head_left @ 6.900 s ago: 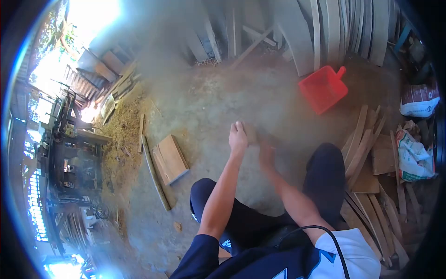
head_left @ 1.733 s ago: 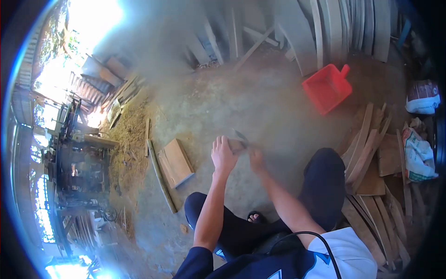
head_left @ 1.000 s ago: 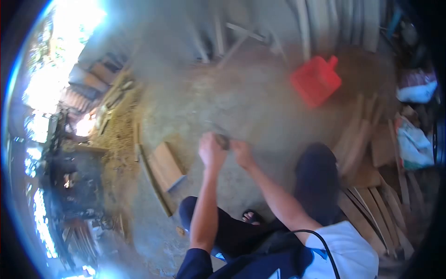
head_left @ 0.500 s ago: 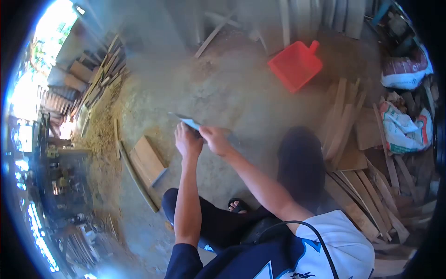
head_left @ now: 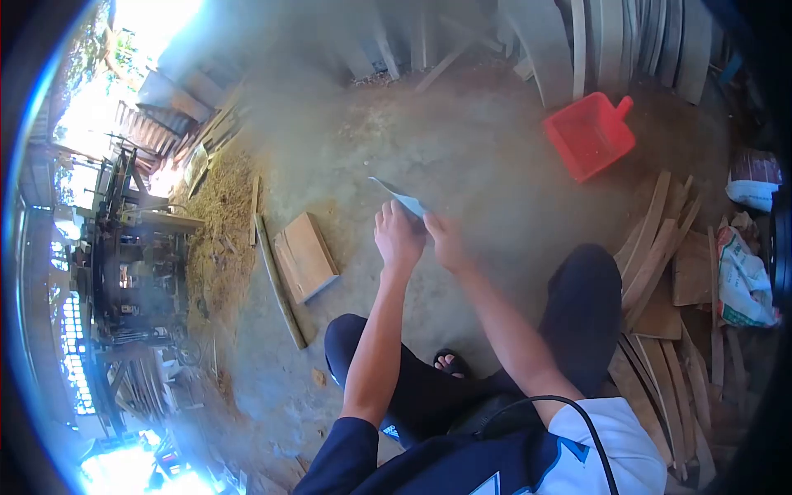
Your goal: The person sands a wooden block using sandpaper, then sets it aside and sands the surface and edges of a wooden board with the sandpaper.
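In front of me, over the concrete floor, my left hand point(head_left: 398, 238) and my right hand point(head_left: 446, 242) are close together on a thin, pale, flat sheet point(head_left: 404, 198). The sheet slants up and leftward past my fingertips, tapering to a narrow end. My left fingers curl round its lower side, with a dark patch between the hands that I cannot make out. My right hand pinches the sheet's right end and is slightly blurred. What the sheet is made of cannot be told.
On the floor to the left lie a wooden block point(head_left: 307, 256) and a long thin pole point(head_left: 279, 280), beside sawdust point(head_left: 223, 194). A red dustpan point(head_left: 590, 136) rests at the upper right. Wood offcuts point(head_left: 660, 239) and a white sack point(head_left: 742, 276) lie on the right.
My view has turned left, so the floor objects and my hands appear farther right. Both hands still hold the pale sheet; the wooden block and dustpan stay in place on the floor.
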### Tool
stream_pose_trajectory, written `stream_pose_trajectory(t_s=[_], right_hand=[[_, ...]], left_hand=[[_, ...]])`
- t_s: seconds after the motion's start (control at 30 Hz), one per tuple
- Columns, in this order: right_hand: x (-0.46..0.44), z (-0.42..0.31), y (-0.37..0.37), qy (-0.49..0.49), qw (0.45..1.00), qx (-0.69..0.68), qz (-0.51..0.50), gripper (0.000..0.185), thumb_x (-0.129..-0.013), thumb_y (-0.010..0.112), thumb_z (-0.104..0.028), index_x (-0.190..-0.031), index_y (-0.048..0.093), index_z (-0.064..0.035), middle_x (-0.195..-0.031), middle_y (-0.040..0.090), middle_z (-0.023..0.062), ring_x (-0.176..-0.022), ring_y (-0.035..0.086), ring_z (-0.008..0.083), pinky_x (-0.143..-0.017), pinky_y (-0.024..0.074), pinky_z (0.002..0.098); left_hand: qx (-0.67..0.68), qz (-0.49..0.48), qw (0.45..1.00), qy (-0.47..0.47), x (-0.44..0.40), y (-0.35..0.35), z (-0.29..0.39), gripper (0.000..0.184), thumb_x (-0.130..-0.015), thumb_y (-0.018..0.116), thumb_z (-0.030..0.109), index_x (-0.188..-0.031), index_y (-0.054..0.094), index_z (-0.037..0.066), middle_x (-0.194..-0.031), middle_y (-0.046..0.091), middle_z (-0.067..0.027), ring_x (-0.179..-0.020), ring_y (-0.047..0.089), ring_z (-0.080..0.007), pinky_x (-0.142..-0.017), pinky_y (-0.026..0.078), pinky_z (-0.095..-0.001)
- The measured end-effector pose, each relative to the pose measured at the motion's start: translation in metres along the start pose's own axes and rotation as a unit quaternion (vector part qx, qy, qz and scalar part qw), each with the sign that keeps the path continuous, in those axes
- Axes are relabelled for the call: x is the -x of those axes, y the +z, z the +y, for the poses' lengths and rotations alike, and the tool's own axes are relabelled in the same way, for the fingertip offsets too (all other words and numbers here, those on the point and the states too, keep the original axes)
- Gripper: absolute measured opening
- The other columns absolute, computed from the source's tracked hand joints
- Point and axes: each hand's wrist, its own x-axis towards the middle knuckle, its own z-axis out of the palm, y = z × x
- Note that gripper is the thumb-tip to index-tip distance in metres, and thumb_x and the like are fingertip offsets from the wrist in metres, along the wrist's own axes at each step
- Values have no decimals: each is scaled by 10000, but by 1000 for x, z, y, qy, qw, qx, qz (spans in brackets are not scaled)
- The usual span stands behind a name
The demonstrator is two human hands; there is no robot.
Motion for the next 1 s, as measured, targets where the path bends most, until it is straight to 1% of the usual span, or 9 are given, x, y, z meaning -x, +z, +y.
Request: stream_pose_trajectory(t_s=[0.1, 0.17, 0.3, 0.47, 0.57, 0.7, 0.8, 0.87, 1.0], right_hand=[[2, 53, -18, -35, 983, 161, 84, 405, -988, 523, -282, -849, 608, 89, -706, 577, 251, -684, 599, 246, -650, 438, 428], [-1, 141, -50, 40, 976, 191, 96, 400, -989, 513, -267, -846, 599, 97, -734, 589, 277, -694, 608, 274, -659, 445, 440], [-4, 112, -43, 45, 970, 234, 38, 379, -992, 487, -250, -927, 633, 93, -845, 626, 314, -772, 650, 345, -718, 472, 446], [6, 0, 1, -72, 994, 85, -3, 389, -998, 468, -263, -1105, 650, 64, -991, 651, 308, -926, 673, 375, -798, 493, 419], [4, 81, -13, -7, 983, 176, 60, 401, -998, 468, -268, -1157, 647, 54, -1065, 660, 299, -989, 664, 389, -848, 497, 422], [-9, 218, -54, 202, 943, 257, 68, 381, -993, 476, -273, -1113, 661, 38, -1034, 663, 292, -968, 648, 425, -849, 489, 452], [-2, 135, -15, 55, 970, 208, 112, 357, -986, 485, -273, -999, 672, 31, -942, 650, 294, -927, 646, 440, -808, 477, 474], [1, 57, 1, 31, 983, 179, 26, 361, -987, 485, -273, -990, 678, 31, -963, 653, 291, -944, 652, 435, -805, 476, 476], [8, 48, 3, 10, 988, 148, 42, 391, -990, 483, -298, -989, 680, 39, -966, 653, 294, -944, 656, 430, -796, 476, 475]], left_hand=[[-1, -8, 1000, 1, -1, 3, -3, 610, -559, 873, 109, -1046, 515, 27, -1047, 566, -139, -992, 544, -374, -821, 478, -470], [-9, -12, 1000, 16, 1, 4, -10, 617, -563, 890, 128, -1045, 515, 32, -1031, 567, -135, -985, 541, -371, -814, 471, -471], [2, -45, 998, 49, -1, -4, -9, 596, -586, 878, 127, -1048, 515, 31, -1032, 573, -140, -994, 543, -372, -829, 467, -474], [45, 5, 998, 31, -1, -9, -11, 441, -618, 786, 62, -972, 526, 32, -992, 574, -144, -954, 540, -390, -798, 464, -482], [8, -16, 1000, 16, 3, -5, -28, 611, -588, 889, 159, -1064, 527, 35, -1017, 576, -135, -1006, 542, -377, -839, 463, -472], [30, -61, 995, 78, 1, -23, -36, 570, -608, 887, 221, -1034, 548, 50, -984, 567, -118, -977, 537, -354, -831, 456, -466], [52, -71, 988, 124, -5, -24, -35, 524, -650, 858, 324, -995, 563, 62, -968, 563, -106, -960, 532, -341, -837, 446, -460], [49, -86, 989, 114, -5, -25, -41, 515, -674, 830, 400, -975, 572, 70, -958, 565, -95, -963, 530, -335, -843, 440, -457], [-3, -46, 985, 169, -6, -30, -40, 555, -683, 803, 455, -1058, 593, 103, -1034, 542, -103, -1060, 523, -332, -879, 435, -430]])
